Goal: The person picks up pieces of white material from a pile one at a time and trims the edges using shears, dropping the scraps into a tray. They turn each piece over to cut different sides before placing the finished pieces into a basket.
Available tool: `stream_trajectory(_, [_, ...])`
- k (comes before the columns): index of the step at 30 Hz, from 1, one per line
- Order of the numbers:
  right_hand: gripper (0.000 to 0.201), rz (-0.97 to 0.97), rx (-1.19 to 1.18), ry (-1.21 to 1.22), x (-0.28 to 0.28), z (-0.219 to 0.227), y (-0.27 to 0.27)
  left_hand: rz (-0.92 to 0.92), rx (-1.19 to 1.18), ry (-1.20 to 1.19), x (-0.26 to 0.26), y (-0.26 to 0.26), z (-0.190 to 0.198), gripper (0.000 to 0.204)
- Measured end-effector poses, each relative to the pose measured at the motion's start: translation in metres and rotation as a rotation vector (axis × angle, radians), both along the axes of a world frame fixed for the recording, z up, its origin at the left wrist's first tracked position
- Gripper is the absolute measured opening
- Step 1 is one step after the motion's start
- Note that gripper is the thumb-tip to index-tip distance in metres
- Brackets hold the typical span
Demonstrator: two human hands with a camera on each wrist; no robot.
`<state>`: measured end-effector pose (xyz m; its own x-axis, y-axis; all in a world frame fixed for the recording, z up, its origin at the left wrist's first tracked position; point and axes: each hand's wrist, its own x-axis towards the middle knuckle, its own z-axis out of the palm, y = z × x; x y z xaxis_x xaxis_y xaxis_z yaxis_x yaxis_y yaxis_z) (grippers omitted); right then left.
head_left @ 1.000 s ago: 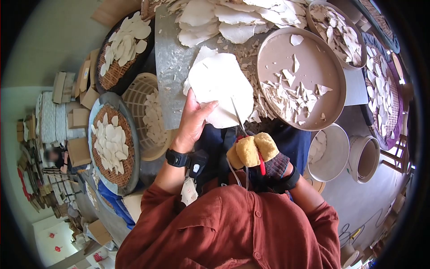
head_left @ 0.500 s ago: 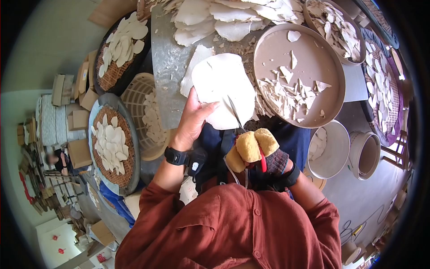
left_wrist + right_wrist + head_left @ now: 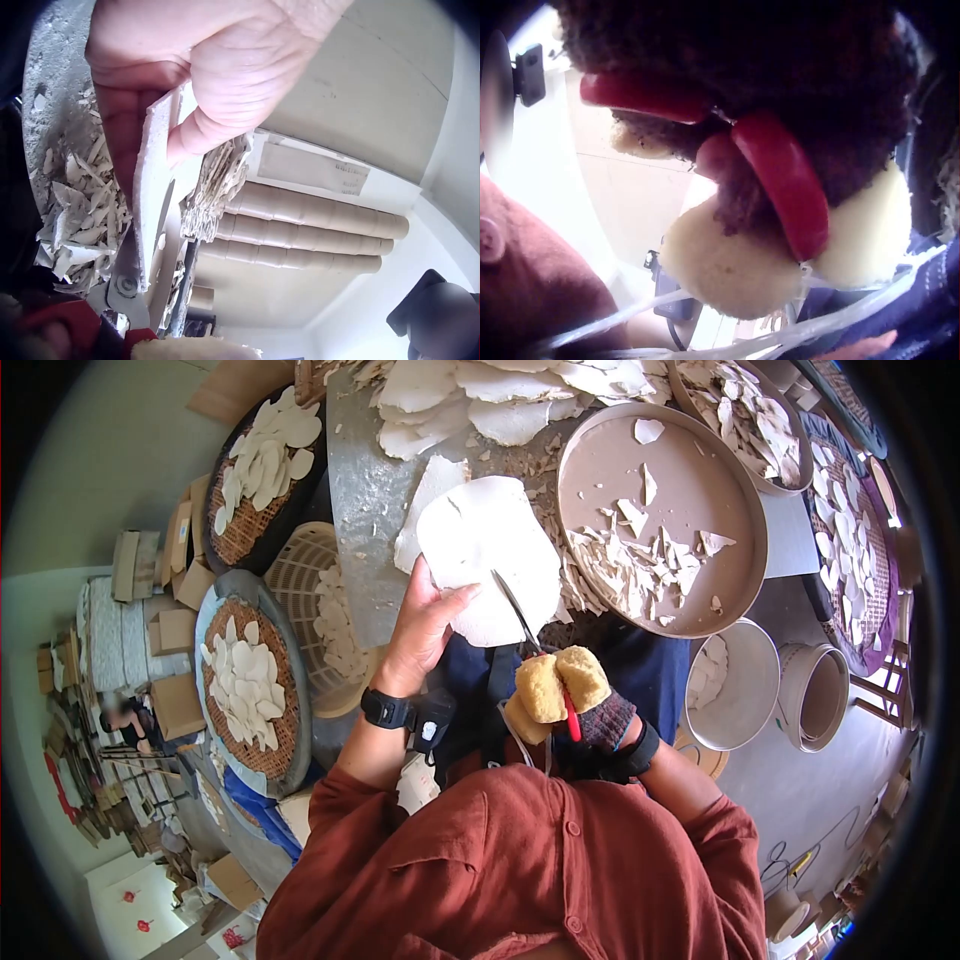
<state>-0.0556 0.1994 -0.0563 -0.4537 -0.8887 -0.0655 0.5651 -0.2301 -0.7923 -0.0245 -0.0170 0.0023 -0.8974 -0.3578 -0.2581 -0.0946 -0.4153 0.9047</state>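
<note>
A rounded, flat white slab (image 3: 490, 545) is held over the front edge of the metal table, and my left hand (image 3: 424, 625) pinches its near-left edge between thumb and fingers. My right hand (image 3: 607, 722), in a dark knitted glove, grips red-handled shears (image 3: 127, 285). One dark blade slants across the slab's upper face; in the left wrist view the pivot sits close to its lower edge. Yellow foam pads (image 3: 541, 688) cover fingers of the gloved hand. Both red handles (image 3: 784, 187) show in the right wrist view. Behind the slab lies another pale piece (image 3: 428, 500).
A round tray (image 3: 735, 595) of broken shards stands to the right, with stacked slabs (image 3: 420, 390) at the back. To the left are a plastic basket (image 3: 285, 560) and woven trays (image 3: 290, 660) of pale pieces. Buckets (image 3: 735, 710) stand at right; a person (image 3: 130, 725) is far left.
The blade reaches further in across the slab than a second ago. Slab and shears have shifted slightly left in the head view, which itself has moved a little. Both hands keep their hold.
</note>
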Motion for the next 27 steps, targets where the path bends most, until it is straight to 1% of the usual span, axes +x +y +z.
stream_trajectory(3, [0.022,0.029,-0.147,-0.427,0.001,0.003,-0.001,0.007,0.011,-0.006,0.0,0.0,-0.002,0.053])
stream_trajectory(5, [0.022,0.023,-0.105,-0.413,0.003,-0.005,0.001,-0.003,0.02,-0.015,0.001,-0.001,0.0,0.053])
stream_trajectory(6, [0.022,0.02,-0.085,-0.406,0.002,-0.003,0.0,0.015,0.046,-0.018,0.001,-0.001,0.001,0.05])
stream_trajectory(8, [0.025,0.078,-0.112,-0.519,-0.004,0.005,0.002,0.051,0.093,-0.024,0.0,-0.003,0.004,0.044])
stream_trajectory(9, [0.027,0.11,-0.128,-0.576,-0.006,0.01,0.002,0.034,0.135,-0.05,0.001,-0.008,0.005,0.041])
stream_trajectory(11, [0.029,0.135,0.031,-0.374,-0.009,0.006,0.005,0.003,0.218,-0.099,0.004,-0.026,0.011,0.036])
stream_trajectory(12, [0.031,0.147,0.108,-0.269,-0.012,0.003,0.01,0.044,0.208,-0.045,0.004,-0.032,0.012,0.033])
stream_trajectory(14, [0.027,0.139,0.136,-0.357,-0.008,-0.023,0.016,0.127,0.181,0.065,0.004,-0.046,0.017,0.029])
stream_trajectory(15, [0.025,0.134,0.15,-0.402,-0.008,-0.028,0.016,0.111,0.132,0.109,0.004,-0.055,0.022,0.025])
stream_trajectory(16, [0.023,0.165,-0.004,-1.005,-0.007,-0.032,0.014,0.097,0.016,0.134,0.005,-0.059,0.026,0.023])
stream_trajectory(17, [0.021,0.159,-0.036,-0.952,-0.006,-0.034,0.02,0.082,-0.097,0.156,0.005,-0.061,0.03,0.02])
stream_trajectory(18, [0.022,0.205,-0.101,-0.923,-0.005,-0.037,0.018,0.064,-0.206,0.176,0.005,-0.062,0.034,0.018])
stream_trajectory(19, [0.024,0.247,-0.166,-0.895,-0.004,-0.041,0.015,-0.001,-0.328,0.181,0.004,-0.068,0.032,0.013])
stream_trajectory(22, [0.028,0.259,0.108,0.093,-0.01,-0.031,0.018,-0.054,-0.699,0.241,0.001,-0.069,0.031,0.009])
stream_trajectory(23, [0.029,0.28,0.13,0.084,-0.013,-0.028,0.018,-0.057,-0.675,0.182,0.002,-0.072,0.028,0.006])
stream_trajectory(26, [0.029,0.302,0.101,0.122,-0.021,-0.013,0.018,-0.085,-0.637,0.204,0.003,-0.073,0.023,0.006])
stream_trajectory(27, [0.029,0.319,0.07,0.118,-0.022,-0.019,0.016,-0.123,-0.62,0.224,0.003,-0.074,0.021,0.007])
